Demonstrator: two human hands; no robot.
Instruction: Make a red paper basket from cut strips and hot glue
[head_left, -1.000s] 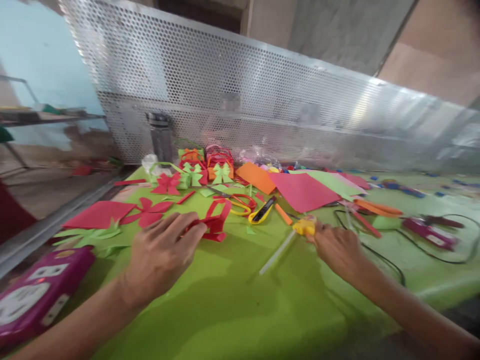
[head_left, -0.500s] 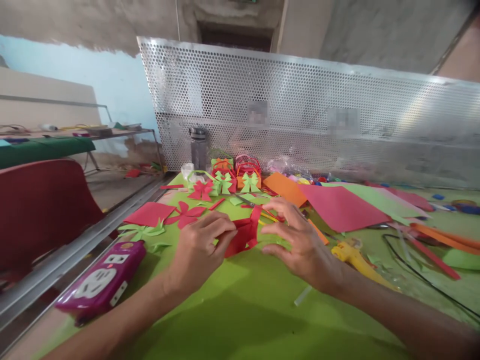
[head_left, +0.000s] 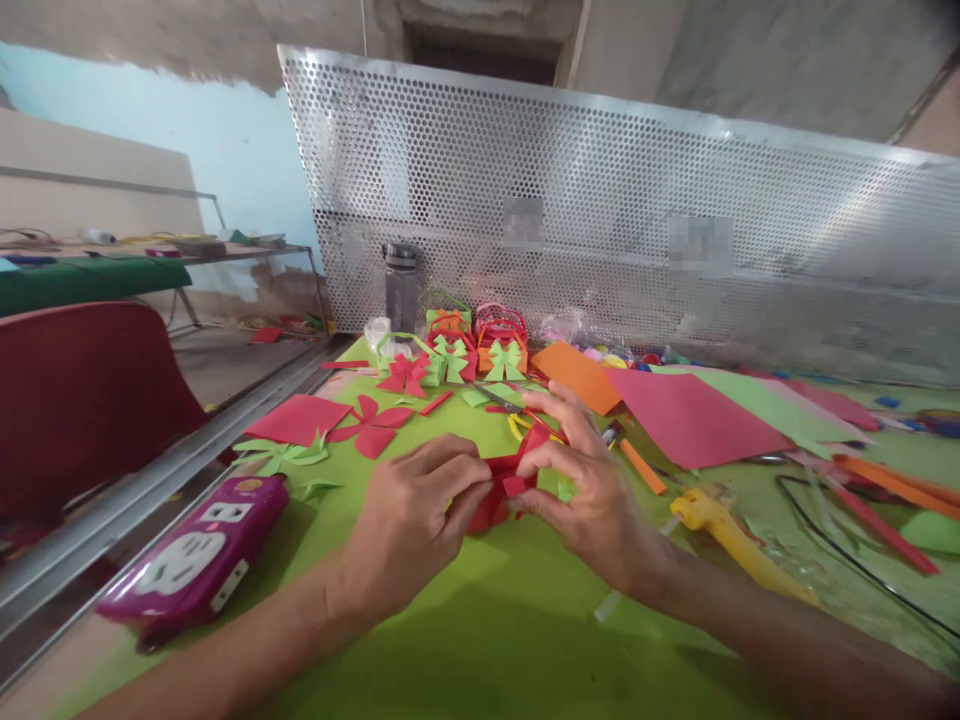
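Observation:
A small folded red paper piece [head_left: 491, 505] is held between both hands above the green table surface [head_left: 450, 640]. My left hand [head_left: 424, 510] pinches its left side with thumb and fingers. At its right side, my right hand [head_left: 585, 490] grips a folded edge between thumb and index finger, the other fingers raised. Just behind the hands lie scissors [head_left: 499, 398] with dark blades. Red petal-shaped paper [head_left: 373, 425] and cut green paper [head_left: 285, 453] rest to the left. Small paper bags with bows [head_left: 504, 358] stand farther back.
A purple power strip [head_left: 199, 560] sits at the left edge. On the right are a yellow glue gun [head_left: 739, 540], a black cable [head_left: 847, 545] and coloured sheets [head_left: 694, 415]. A bottle [head_left: 401, 290] stands before the perforated metal panel [head_left: 480, 160].
My right hand has moved left and closed on the red paper's right side. The paper has shifted slightly right with my left hand. The view has also moved a little.

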